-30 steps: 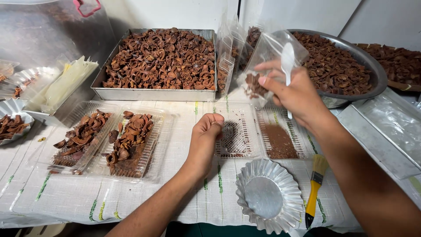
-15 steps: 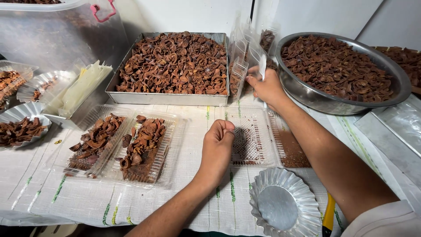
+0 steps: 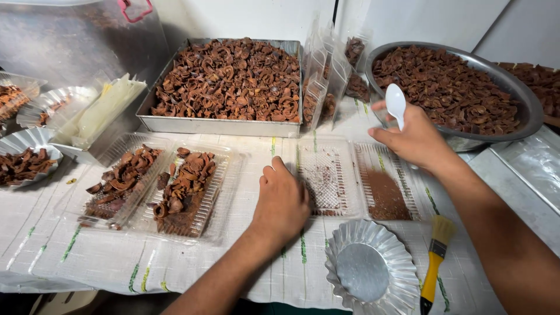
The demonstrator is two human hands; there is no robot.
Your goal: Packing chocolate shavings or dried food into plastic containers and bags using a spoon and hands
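White woven sheeting with green stripes covers the tabletop point(image 3: 175, 262), pale wall behind. My left hand point(image 3: 282, 201) rests knuckles up on the near-left edge of an open clear plastic clamshell tray point(image 3: 350, 181); fingers curled under, so I cannot tell whether that grip has anything in it. The tray's left half holds a few brown crumbs, its right half a patch of brown powder. My right hand point(image 3: 417, 137) is above the tray's far-right corner, grip closed on a white plastic spoon point(image 3: 396, 102), bowl up.

Around: rectangular metal pan point(image 3: 224, 125) heaped with dried brown shell pieces, straight beyond my left hand. Round steel basin point(image 3: 513, 87) of the same pieces just behind my right hand. Upright clear pouches point(image 3: 324, 76) stand between pan and basin, some part filled. Left of my left hand, a second clamshell tray point(image 3: 157, 186) with both halves full. Near edge: empty fluted foil dish point(image 3: 370, 271), yellow-handled brush point(image 3: 434, 265) just beside it under my right forearm. Far left: more foil dishes point(image 3: 26, 154) with pieces, a stack of pale bags point(image 3: 105, 108), a big clear plastic tub point(image 3: 70, 41).
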